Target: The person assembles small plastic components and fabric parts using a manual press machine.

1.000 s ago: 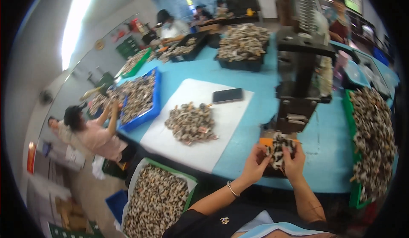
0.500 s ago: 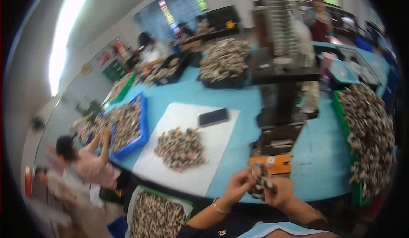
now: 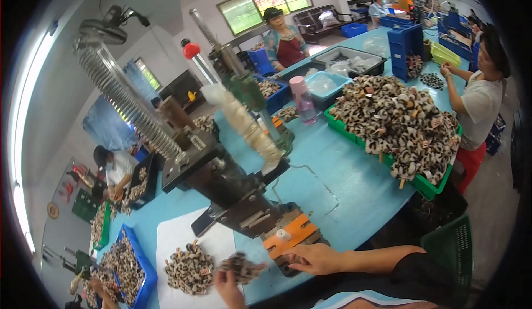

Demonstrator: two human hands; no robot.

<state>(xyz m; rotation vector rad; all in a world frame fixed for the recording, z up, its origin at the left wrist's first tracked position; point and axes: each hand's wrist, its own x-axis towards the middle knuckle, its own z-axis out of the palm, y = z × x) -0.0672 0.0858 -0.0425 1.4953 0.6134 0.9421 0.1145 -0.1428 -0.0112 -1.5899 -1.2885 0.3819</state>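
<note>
My left hand is closed on a bunch of small furry plush pieces, mottled black, white and brown and smeared by motion. It hovers beside a pile of similar plush pieces on a white sheet. My right hand is at the near edge of an orange plate with a small white knob, on the base of a hand press. Its thumb and forefinger stand a little apart, and I see nothing between them.
A green tray heaped with plush pieces is at the right, a blue tray at the left. A phone lies behind the press. Beyond stand a pink bottle and another press. Co-workers sit around the blue table.
The view has swung to the right. My hands, earlier together on the plush bunch before the orange plate, are now apart; the left has carried the bunch toward the pile.
</note>
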